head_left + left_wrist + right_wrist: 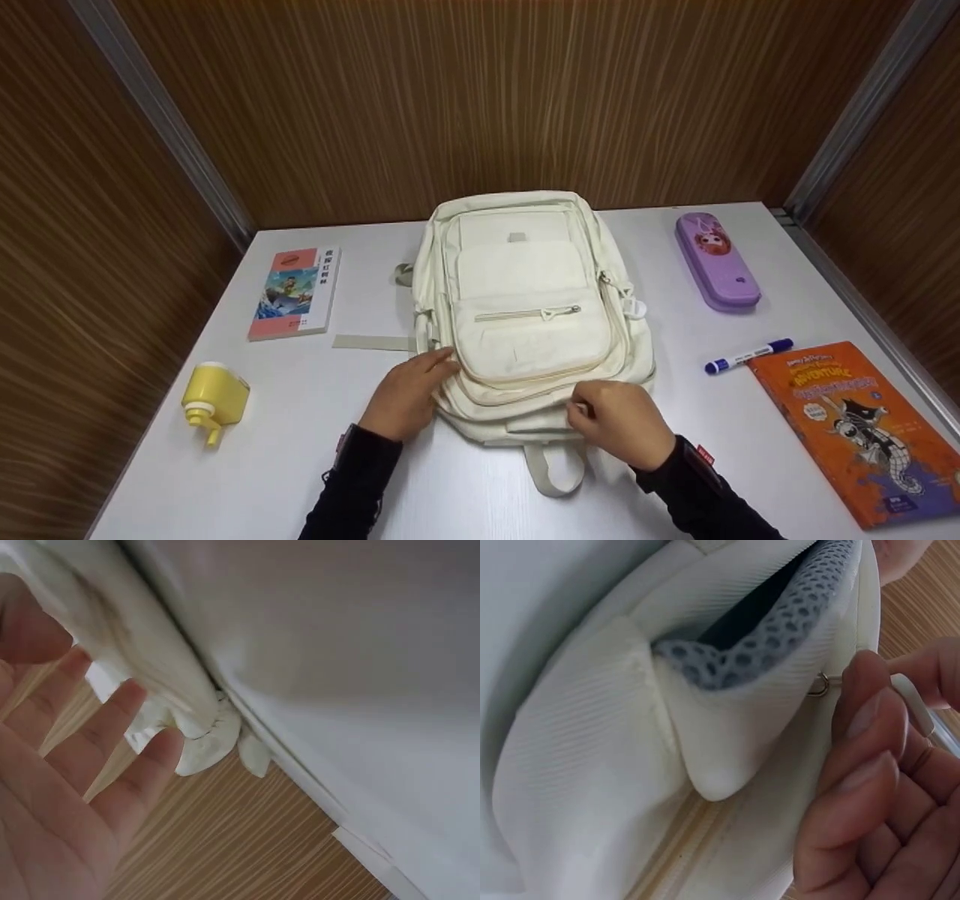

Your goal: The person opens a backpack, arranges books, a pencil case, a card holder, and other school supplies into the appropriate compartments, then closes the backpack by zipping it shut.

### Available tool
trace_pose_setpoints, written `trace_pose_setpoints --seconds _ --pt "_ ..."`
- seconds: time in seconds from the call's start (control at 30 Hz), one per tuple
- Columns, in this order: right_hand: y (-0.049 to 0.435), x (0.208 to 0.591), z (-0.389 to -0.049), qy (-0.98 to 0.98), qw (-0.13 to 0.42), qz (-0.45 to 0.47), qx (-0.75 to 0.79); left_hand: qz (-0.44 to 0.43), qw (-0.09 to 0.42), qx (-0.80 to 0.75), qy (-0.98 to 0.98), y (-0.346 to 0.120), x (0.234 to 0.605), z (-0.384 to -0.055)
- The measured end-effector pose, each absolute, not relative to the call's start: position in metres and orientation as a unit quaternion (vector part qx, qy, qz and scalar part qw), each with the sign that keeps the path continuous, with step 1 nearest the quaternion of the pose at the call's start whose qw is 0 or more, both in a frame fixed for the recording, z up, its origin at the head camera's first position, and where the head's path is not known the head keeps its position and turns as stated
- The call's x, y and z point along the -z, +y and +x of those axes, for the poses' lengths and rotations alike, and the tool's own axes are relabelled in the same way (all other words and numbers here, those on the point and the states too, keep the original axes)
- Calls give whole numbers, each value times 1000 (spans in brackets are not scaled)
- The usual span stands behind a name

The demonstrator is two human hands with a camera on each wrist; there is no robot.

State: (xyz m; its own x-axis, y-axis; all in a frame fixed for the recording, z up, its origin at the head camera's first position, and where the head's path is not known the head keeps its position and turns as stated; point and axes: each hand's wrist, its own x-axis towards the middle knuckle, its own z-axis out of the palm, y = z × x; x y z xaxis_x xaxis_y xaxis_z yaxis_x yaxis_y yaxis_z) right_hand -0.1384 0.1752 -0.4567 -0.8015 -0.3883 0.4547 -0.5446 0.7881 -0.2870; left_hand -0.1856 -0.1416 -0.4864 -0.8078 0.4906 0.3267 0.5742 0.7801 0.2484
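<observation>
A cream backpack [525, 266] lies flat on the table, its front pocket facing up. My left hand [405, 394] rests against the lower left side of the bag. In the left wrist view its fingers [94, 735] are spread and slightly bent beside the cream fabric. At the lower right edge of the bag is my right hand [626, 421], fingers curled. The right wrist view shows it pinching a zipper pull [911, 701], which hangs from a small metal ring. Close to that hand, an opening with grey mesh lining [761, 649] gapes in the bag.
On the left lie a paperback book [289, 292] and a yellow pencil sharpener [216, 397] with a crank. To the right are a purple pencil case [716, 262], a blue marker [748, 356] and an orange book [855, 427]. Wood-grain panels [480, 105] enclose the table.
</observation>
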Motion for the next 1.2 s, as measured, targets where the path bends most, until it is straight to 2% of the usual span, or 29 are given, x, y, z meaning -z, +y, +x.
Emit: trace_pose_setpoints --seconds 0.3,0.57,0.87,1.2 --pt "180 455 -141 -927 209 243 -196 -261 100 154 -948 -138 485 -183" --pt "185 452 -143 -929 209 232 -199 -233 45 162 -958 -139 478 -175" --pt "187 452 -144 -936 202 210 -197 -237 82 162 -954 -139 481 -173" --pt "176 456 -138 -931 219 234 -172 -233 94 143 -957 -129 484 -168"
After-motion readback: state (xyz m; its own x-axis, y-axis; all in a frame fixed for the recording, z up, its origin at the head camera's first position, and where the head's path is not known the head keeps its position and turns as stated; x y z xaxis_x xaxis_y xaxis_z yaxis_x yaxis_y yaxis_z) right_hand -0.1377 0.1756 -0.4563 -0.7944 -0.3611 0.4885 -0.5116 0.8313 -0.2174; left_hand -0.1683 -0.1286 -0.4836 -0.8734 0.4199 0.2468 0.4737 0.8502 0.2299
